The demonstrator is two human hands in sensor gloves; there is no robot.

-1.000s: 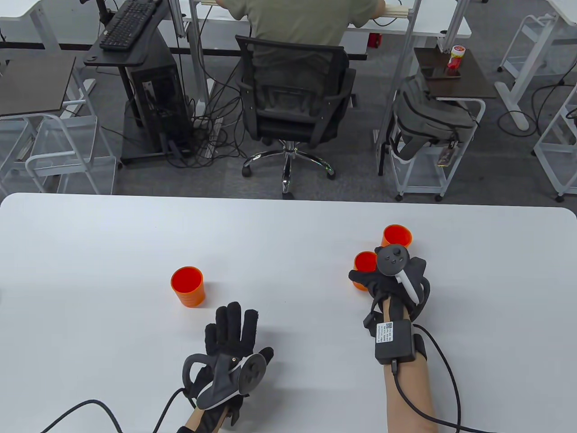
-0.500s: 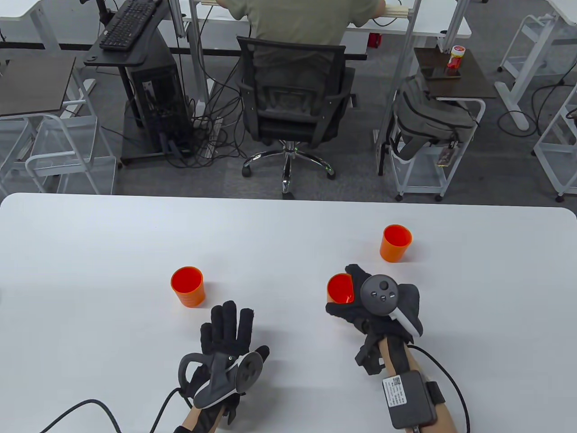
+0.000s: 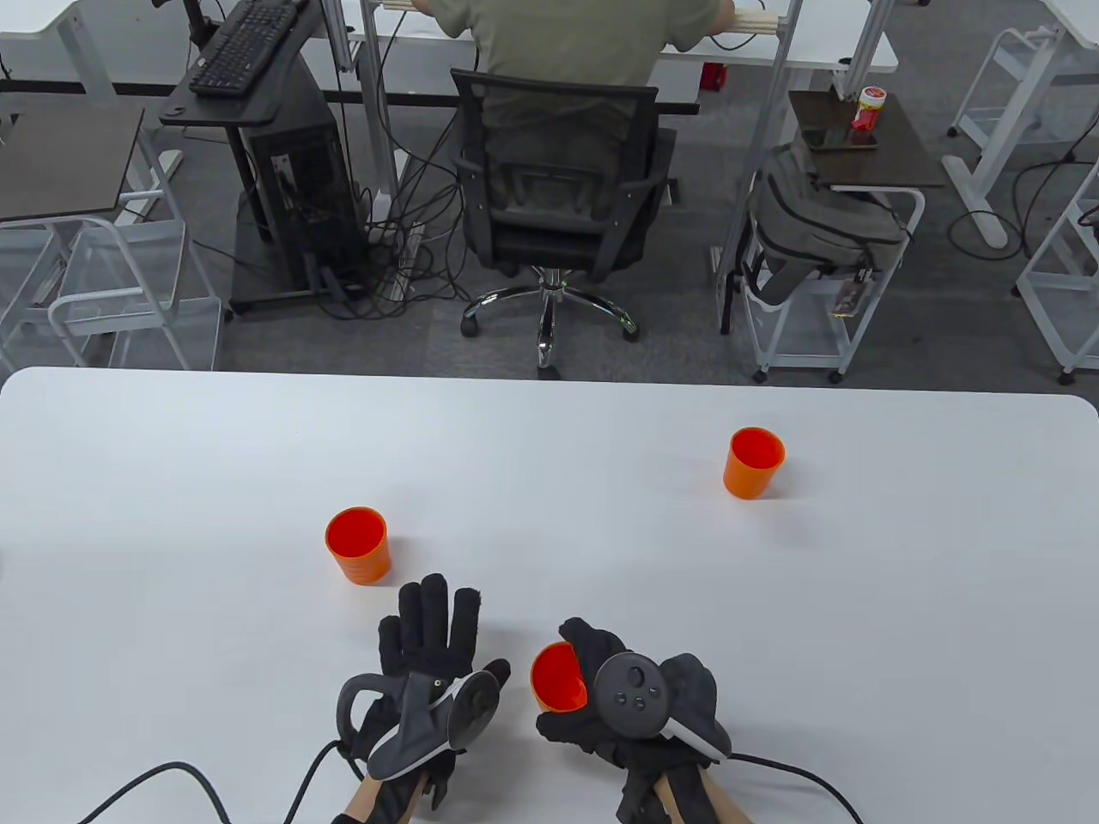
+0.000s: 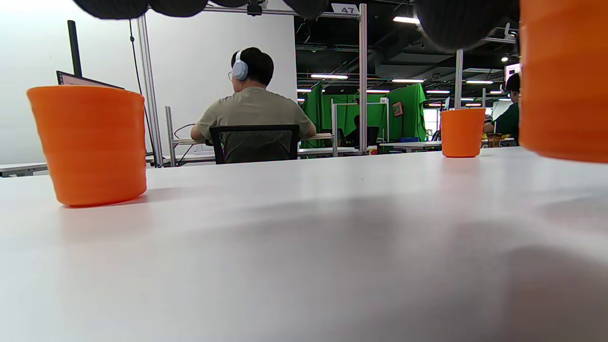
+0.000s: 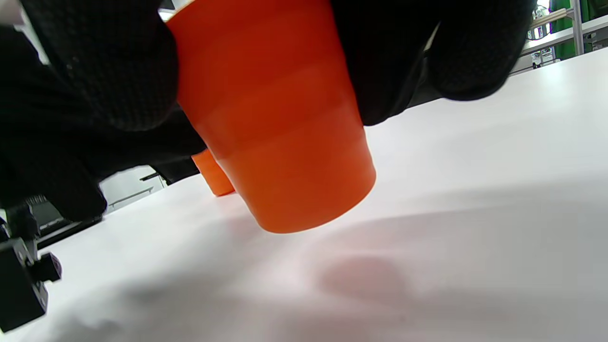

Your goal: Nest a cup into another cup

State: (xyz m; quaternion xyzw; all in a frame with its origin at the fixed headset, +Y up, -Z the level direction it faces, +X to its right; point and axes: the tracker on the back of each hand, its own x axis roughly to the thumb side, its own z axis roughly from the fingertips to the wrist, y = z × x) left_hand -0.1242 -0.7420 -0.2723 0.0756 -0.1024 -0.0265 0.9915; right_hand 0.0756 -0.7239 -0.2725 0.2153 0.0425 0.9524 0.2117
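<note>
Three orange cups are in view. My right hand (image 3: pixel 592 687) grips one cup (image 3: pixel 556 678) and holds it lifted above the table near the front edge; it fills the right wrist view (image 5: pixel 275 118) and shows at the right edge of the left wrist view (image 4: pixel 565 76). A second cup (image 3: pixel 357 544) stands upright at left centre, just beyond my left hand (image 3: pixel 429 635), which rests flat on the table with fingers spread and holds nothing. This cup shows in the left wrist view (image 4: pixel 90 142). A third cup (image 3: pixel 754 463) stands upright at far right, also small in the left wrist view (image 4: pixel 460 132).
The white table (image 3: pixel 172 481) stretches wide around the cups. Beyond its far edge are an office chair (image 3: pixel 558 197) with a seated person, desks and carts. Glove cables (image 3: pixel 172 772) trail off the front edge.
My right hand lifted a cup from beside the far right cup and carried it toward the front and left, close to my left hand. The left hand barely moved.
</note>
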